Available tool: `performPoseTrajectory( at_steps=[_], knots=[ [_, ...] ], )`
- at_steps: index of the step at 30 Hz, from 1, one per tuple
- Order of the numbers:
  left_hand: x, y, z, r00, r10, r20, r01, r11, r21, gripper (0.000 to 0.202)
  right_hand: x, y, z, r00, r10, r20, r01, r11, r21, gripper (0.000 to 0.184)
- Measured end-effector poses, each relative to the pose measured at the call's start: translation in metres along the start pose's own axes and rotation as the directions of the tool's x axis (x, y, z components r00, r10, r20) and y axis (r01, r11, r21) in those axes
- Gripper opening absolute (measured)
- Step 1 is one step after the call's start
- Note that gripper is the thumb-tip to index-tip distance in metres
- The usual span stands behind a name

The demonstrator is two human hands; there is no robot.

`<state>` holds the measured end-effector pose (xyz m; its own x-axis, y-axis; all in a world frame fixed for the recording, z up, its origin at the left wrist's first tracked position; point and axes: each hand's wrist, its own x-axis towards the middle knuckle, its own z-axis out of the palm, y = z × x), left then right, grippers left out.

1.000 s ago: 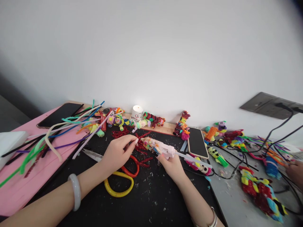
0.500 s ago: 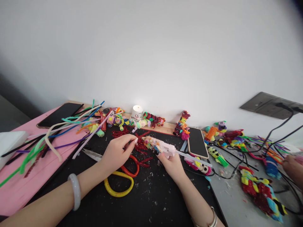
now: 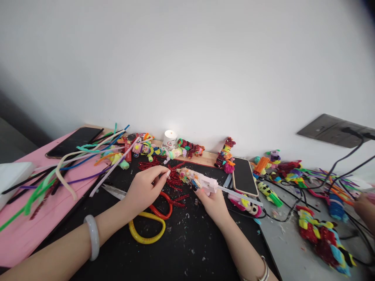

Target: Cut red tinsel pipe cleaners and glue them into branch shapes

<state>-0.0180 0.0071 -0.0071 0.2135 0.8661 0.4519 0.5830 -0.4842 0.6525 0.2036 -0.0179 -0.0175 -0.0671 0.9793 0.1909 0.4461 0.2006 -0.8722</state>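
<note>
My right hand (image 3: 213,203) grips a pink glue gun (image 3: 201,181) covered in coloured decorations, its nozzle pointing left and a clear glue stick (image 3: 240,196) sticking out behind. My left hand (image 3: 145,189) is closed in a pinch just left of the nozzle, over a pile of red glittery pipe cleaner pieces (image 3: 172,177) on the black mat (image 3: 181,249). What the left fingers pinch is too small to name. Scissors with red and yellow handles (image 3: 150,222) lie under my left wrist.
Long coloured pipe cleaners (image 3: 73,164) spread over a pink sheet (image 3: 26,234) at left, beside a phone (image 3: 73,141). Another phone (image 3: 243,176), a white cup (image 3: 170,139), pipe cleaner figures (image 3: 225,155) and cables (image 3: 336,168) lie along the wall. Another person's hand (image 3: 365,207) shows at right.
My right hand has shifted the glue gun slightly up and left, nearer my left fingertips. The other person's hand at the right edge has moved a little.
</note>
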Motion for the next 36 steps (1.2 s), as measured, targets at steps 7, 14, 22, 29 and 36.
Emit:
performPoseTrajectory(
  at_steps=[7,14,22,29,36],
  knots=[
    [0.0001,-0.0010,0.0000,1.000,-0.006,-0.002,0.006,1.000,0.005,0.016,0.0004,0.0000,-0.0001,1.000,-0.021,-0.004,0.021,0.999,0.026,0.024],
    [0.0000,-0.0015,-0.0002,1.000,0.001,-0.014,0.000,1.000,0.014,0.017,0.0008,-0.0004,-0.0006,1.000,-0.010,0.010,0.010,0.999,0.033,0.024],
    [0.0007,-0.0015,-0.0008,1.000,-0.006,-0.012,0.006,0.999,0.032,0.016,0.0012,0.0002,-0.0009,1.000,-0.015,-0.003,0.015,0.999,0.040,0.025],
    [0.0016,-0.0012,-0.0018,1.000,0.004,-0.024,-0.002,0.999,0.047,0.017,0.0018,-0.0019,-0.0014,1.000,0.003,-0.012,-0.002,0.999,0.042,0.027],
    [0.0018,-0.0009,-0.0018,1.000,-0.008,-0.023,0.009,0.999,0.037,0.016,0.0023,-0.0055,-0.0024,1.000,0.011,-0.023,-0.011,1.000,0.011,0.027]
  ],
)
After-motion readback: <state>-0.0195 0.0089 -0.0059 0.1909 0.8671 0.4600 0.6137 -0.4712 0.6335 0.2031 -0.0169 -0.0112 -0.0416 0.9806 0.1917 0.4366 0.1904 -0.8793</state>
